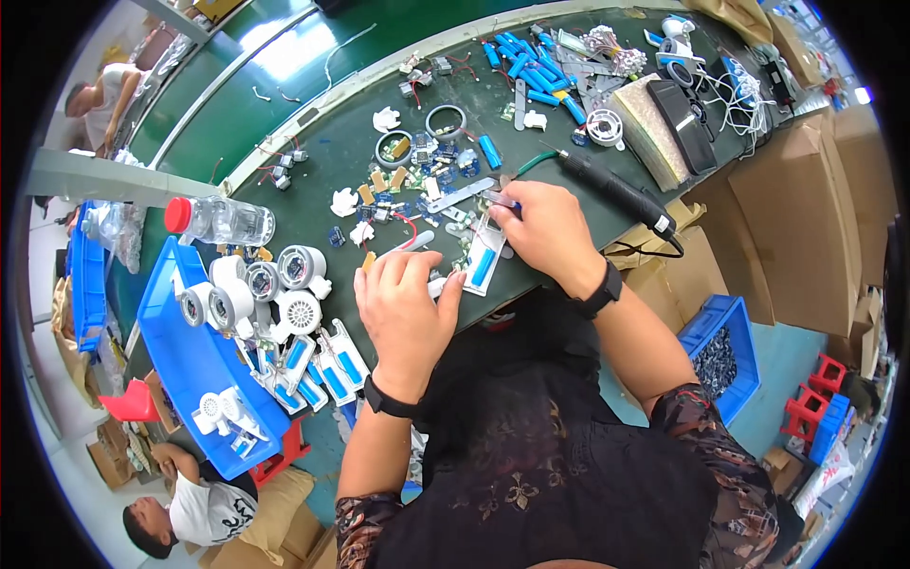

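A white plastic housing (479, 278) with a blue cylindrical battery (484, 263) in it lies at the near table edge, tilted between my hands. My left hand (403, 308) is curled at its left side, the thumb against its edge; part of that grip is hidden. In my right hand (550, 232) is a slim tool (500, 199) with a metal tip and dark-blue part, pinched over the housing's upper end. Its exact kind is hidden by the fingers. A flat grey strip (461, 195) and small circuit boards (414, 204) lie just beyond.
An electric screwdriver (616, 190) lies to the right, near a foam block (647, 133). Blue batteries (531, 66) are piled at the back. White fan parts (301, 311) and a clear bottle (232, 221) stand left, beside a blue bin (194, 332). Another person (204, 507) is at lower left.
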Motion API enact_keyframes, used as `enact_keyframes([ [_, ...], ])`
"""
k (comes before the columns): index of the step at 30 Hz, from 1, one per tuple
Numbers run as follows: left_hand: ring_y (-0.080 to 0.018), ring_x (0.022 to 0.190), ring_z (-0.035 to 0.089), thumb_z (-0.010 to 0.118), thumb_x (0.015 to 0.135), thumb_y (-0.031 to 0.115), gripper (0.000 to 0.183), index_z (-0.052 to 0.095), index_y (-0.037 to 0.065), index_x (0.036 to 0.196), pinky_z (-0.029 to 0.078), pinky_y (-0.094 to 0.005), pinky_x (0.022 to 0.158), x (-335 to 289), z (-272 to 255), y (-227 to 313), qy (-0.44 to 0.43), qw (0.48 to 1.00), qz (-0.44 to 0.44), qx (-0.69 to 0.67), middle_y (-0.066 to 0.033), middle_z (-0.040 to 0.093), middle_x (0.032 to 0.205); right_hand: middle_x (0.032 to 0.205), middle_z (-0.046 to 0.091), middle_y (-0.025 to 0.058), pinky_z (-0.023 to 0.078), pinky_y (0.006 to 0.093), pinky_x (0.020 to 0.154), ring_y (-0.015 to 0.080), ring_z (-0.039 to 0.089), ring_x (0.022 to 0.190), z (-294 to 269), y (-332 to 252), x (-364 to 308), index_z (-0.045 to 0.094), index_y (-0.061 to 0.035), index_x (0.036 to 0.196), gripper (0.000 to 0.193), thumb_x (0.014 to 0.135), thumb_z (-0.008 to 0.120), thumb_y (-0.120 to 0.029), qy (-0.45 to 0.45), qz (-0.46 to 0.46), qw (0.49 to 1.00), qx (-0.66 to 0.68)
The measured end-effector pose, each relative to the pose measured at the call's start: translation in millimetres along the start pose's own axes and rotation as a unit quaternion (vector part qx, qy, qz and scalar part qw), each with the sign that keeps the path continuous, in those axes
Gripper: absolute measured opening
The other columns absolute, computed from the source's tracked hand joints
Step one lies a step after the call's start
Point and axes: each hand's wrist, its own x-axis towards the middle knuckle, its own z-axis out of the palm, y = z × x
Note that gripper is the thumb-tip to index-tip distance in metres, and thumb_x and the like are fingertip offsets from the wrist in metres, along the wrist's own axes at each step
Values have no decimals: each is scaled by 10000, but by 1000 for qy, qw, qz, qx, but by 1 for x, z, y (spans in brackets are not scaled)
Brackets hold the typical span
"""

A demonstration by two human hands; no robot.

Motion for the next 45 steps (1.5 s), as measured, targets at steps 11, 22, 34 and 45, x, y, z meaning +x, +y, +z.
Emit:
enact_keyframes([
  [11, -232, 851, 728, 827, 863, 140, 419, 702, 7, 1241, 547, -345, 778, 29, -19, 45, -19, 970, -18, -241, -111, 772, 976, 803, 691, 135, 489, 336, 596, 203, 632, 630, -53, -19, -39, 746, -15, 945, 96, 877, 758, -82, 13, -40, 976, 213],
  [22, 19, 673, 490, 713, 988, 26, 278, 710, -12, 1264, 379, -168, 587, 12, -9, 56, -118, 858, -127, -484, 49, 689, 818, 745, 650, 50, 503, 360, 570, 250, 646, 627, -51, -18, -62, 730, -88, 899, 160, 759, 797, -51, 140, -230, 957, 111],
  [34, -71, 914, 692, 678, 1012, 20, 204, 705, -44, 1203, 558, -230, 821, 6, -11, 47, -202, 765, -201, -578, -51, 755, 1014, 743, 642, 32, 503, 356, 565, 229, 644, 625, -58, -15, -68, 719, -85, 898, 203, 729, 829, -60, 100, -303, 943, 92],
  [45, -70, 893, 707, 724, 1006, 85, 226, 718, -50, 1187, 572, -222, 768, -2, -11, 49, -214, 749, -189, -597, -46, 760, 1008, 735, 646, 43, 464, 347, 524, 230, 624, 591, -65, -13, -71, 722, -50, 897, 253, 670, 821, 1, 75, -345, 930, 97],
])
